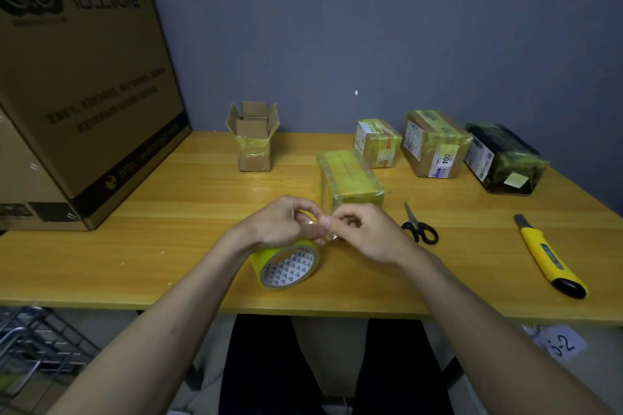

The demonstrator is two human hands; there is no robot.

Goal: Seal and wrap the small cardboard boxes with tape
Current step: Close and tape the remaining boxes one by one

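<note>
Under hands (323, 229), tape roll (286, 264) top hidden; grip unclear.

Yellow tape roll (285, 264) — white core, grey triangles; yellow-black knife (547, 254); black-handled scissors (419, 226).

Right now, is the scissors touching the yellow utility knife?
Apart. The head view shows bare wooden tabletop between the scissors and the yellow utility knife.

big carton (84, 84) cut off at left and top edges; its small print blurred; left hand (286, 222) hides the tape roll's (286, 266) top.
</note>
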